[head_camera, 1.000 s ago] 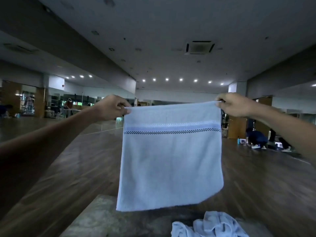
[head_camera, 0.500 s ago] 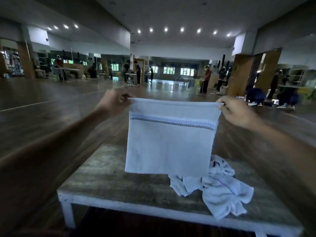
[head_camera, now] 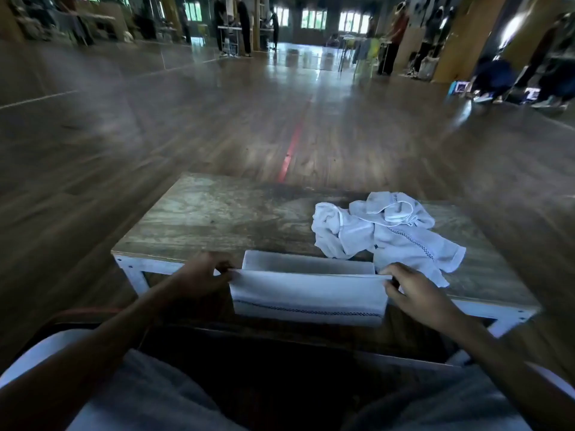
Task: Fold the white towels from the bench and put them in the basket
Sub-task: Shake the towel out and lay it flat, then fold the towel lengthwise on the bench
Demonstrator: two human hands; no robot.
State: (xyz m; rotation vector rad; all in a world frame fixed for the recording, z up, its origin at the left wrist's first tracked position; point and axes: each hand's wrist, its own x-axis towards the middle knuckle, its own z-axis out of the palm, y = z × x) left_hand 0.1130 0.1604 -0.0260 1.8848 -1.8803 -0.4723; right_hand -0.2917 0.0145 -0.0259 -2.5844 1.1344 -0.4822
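Note:
A white towel (head_camera: 308, 290) with a dark checked stripe lies over the near edge of the wooden bench (head_camera: 217, 216), its far part flat on the top and its near part hanging down the front. My left hand (head_camera: 202, 276) pinches its left corner and my right hand (head_camera: 413, 293) pinches its right corner. A crumpled heap of white towels (head_camera: 385, 234) rests on the bench to the right, just behind my right hand. No basket is in view.
The bench has a white metal frame (head_camera: 133, 272). My knees in light trousers fill the bottom of the view. A wide wooden floor (head_camera: 280, 119) with a red line stretches ahead. People and tables stand far back.
My hands have come down from chest height to the bench's near edge, laying the hanging towel onto the top. The view has tilted down from the ceiling to the bench.

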